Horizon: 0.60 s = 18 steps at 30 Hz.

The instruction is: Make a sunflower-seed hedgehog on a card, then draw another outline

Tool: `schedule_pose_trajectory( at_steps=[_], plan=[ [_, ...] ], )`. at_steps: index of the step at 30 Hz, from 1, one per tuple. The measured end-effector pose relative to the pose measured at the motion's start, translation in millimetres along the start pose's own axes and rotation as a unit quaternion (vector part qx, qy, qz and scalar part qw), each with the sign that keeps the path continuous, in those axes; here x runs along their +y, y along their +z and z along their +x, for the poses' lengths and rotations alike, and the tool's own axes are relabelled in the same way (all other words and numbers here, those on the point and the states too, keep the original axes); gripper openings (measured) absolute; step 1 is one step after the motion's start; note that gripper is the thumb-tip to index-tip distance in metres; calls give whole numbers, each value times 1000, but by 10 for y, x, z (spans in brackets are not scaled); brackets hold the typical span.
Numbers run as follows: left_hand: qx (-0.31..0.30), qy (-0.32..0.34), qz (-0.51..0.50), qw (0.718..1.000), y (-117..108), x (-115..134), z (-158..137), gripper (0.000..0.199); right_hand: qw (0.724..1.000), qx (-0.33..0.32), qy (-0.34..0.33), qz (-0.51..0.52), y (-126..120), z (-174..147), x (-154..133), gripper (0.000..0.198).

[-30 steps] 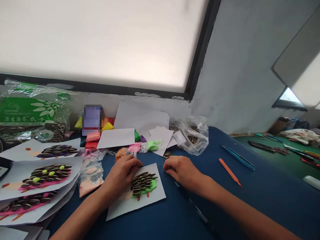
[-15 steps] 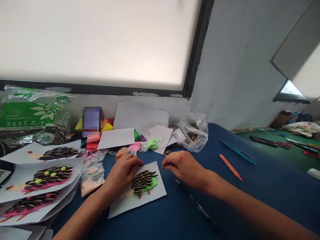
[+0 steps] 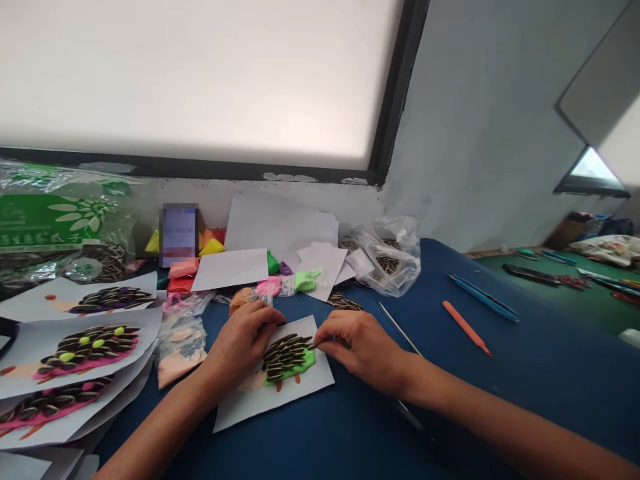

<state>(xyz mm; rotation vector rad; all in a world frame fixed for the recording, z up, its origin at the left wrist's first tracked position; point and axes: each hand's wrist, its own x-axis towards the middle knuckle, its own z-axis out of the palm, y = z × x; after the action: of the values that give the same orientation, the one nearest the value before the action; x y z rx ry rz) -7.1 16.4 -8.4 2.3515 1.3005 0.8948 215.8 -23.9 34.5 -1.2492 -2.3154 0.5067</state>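
Note:
My right hand pinches a sunflower seed at the right side of a clay hedgehog. The hedgehog has a light green clay body, a pale clay face and small brown feet. Dark sunflower seeds overlap in rows over its upper part. It lies on a white paper card. My left hand is closed, thumb and fingers drawn together, and holds the card's upper left edge down; part of the face is covered. A few loose seeds lie just beyond my right hand.
Seed hedgehogs on paper sheets are stacked at left, below a large seed bag. Clay packets, blank cards and an open seed bag line the back. A tweezers-like tool and an orange pen-shaped tool lie at right.
My right hand has moved left with the seed, from beside the card to the hedgehog's right edge. My left hand stays on the card. The view has shifted slightly.

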Motion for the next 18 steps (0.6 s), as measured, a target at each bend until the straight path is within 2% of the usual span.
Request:
schedule_pose_trajectory(
  at_steps=[18],
  plan=[
    [10, 8, 8, 1000, 14, -6, -6, 25, 998, -4, -33, -55, 77, -29, 17, 17]
  ],
)
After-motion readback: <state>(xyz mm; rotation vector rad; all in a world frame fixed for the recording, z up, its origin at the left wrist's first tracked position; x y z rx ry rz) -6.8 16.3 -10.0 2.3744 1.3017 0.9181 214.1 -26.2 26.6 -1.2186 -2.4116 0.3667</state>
